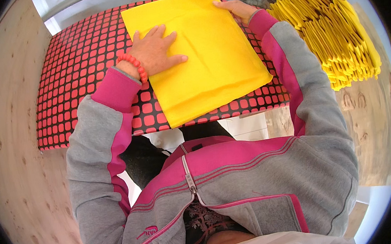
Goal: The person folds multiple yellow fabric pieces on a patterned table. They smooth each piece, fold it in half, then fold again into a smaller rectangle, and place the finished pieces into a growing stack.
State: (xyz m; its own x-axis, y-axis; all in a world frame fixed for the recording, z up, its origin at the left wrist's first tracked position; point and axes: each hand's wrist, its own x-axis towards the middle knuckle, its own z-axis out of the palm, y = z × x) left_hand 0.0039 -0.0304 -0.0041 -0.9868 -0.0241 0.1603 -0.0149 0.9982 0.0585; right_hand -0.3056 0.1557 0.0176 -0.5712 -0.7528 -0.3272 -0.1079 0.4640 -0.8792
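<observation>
A flat piece of yellow cloth (210,70), roughly rectangular, lies at a slant on a table with a red-and-black checked cover (81,76). My left hand (155,49) rests flat on the cloth's left side, fingers spread, a red bead bracelet (133,65) around the wrist. At the cloth's far right edge, my right hand (237,11) has its fingers on top of the cloth; its thumb and the cloth's underside there are hard to make out. A low crease runs across the cloth near its front edge.
On the right, a tall stack of folded yellow cloths (328,33) sits on a wooden surface (361,122). A wooden panel (13,136) stands along the left. Behind the table runs a metal rail (76,2).
</observation>
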